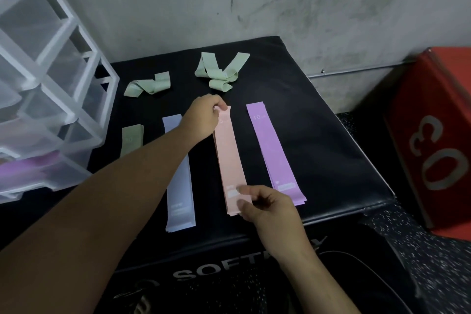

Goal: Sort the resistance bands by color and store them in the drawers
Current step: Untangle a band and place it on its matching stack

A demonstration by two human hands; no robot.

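Pink band stack (229, 155) lying lengthwise on the black padded bench (318, 135), held at both ends. Left hand (204, 117) pinches the far end between thumb and fingertips; right hand (267, 206) pinches the near end. Purple band stack (272, 150) lies flat just to the right, a grey-blue band (181, 199) to the left, partly under the left forearm. Three green bands: two crumpled (147, 85) (219, 71) toward the wall, one flat (131, 139) beside the translucent drawer unit (63, 71), whose lower drawer shows purple bands (28, 168). Red box (433, 148) at right.
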